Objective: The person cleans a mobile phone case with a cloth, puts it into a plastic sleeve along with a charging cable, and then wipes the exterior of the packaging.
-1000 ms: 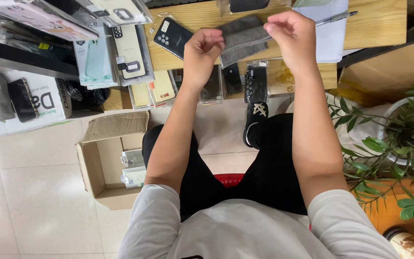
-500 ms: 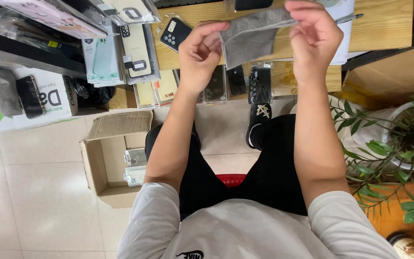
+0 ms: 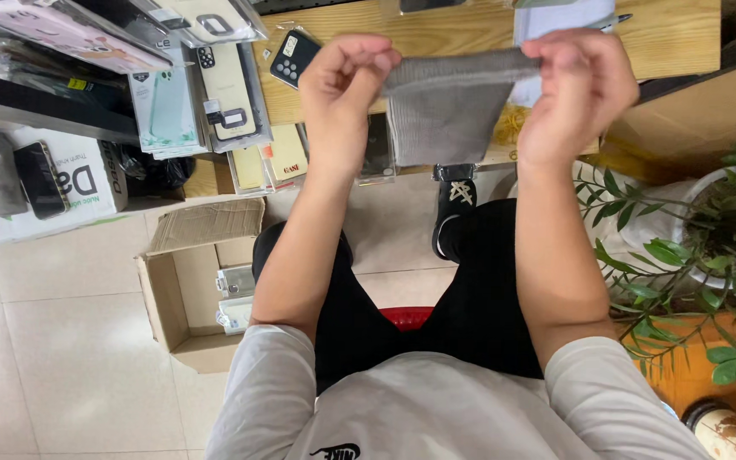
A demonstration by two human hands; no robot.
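Note:
I hold a grey ribbed cloth stretched between both hands above the edge of a wooden table. My left hand pinches its upper left corner. My right hand grips its upper right edge. The cloth hangs down between them, folded. Several packaged phone cases lie at the left of the table, close to my left hand.
An open cardboard box with small packages stands on the tiled floor at my left. A white box with a dark phone on it lies further left. A potted green plant stands to my right. I sit on a red stool.
Both hands rose and moved apart with the cloth, which is now pulled wider and held higher in front of the table edge.

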